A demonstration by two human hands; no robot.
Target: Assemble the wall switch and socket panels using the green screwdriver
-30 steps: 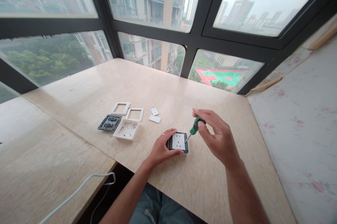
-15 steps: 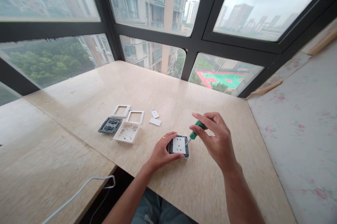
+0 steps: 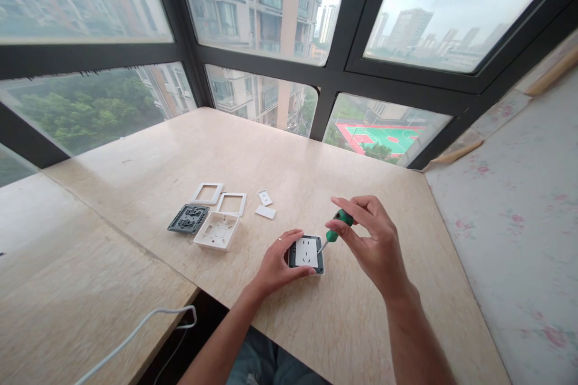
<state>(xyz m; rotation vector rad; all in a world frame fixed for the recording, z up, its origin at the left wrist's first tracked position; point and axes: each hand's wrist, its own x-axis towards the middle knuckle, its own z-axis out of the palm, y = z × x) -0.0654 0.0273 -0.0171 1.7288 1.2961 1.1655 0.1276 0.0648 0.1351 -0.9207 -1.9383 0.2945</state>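
A white wall socket in a dark grey frame (image 3: 307, 252) lies flat on the beige stone table (image 3: 253, 150). My left hand (image 3: 276, 264) grips its left side and front edge, a ring on one finger. My right hand (image 3: 372, 243) pinches a small green-handled screwdriver (image 3: 335, 229), whose metal tip rests at the socket's right edge.
To the left lie a dark grey switch module (image 3: 188, 219), a white back box (image 3: 217, 231), two white square frames (image 3: 220, 199) and two small white covers (image 3: 265, 204). A white cable (image 3: 135, 331) hangs in the gap between tables. Large windows surround the table; a floral mattress (image 3: 519, 210) lies right.
Both hands, the socket and the screwdriver keep their places; my right fingers have shifted slightly on the green handle. The view has tipped up a little.
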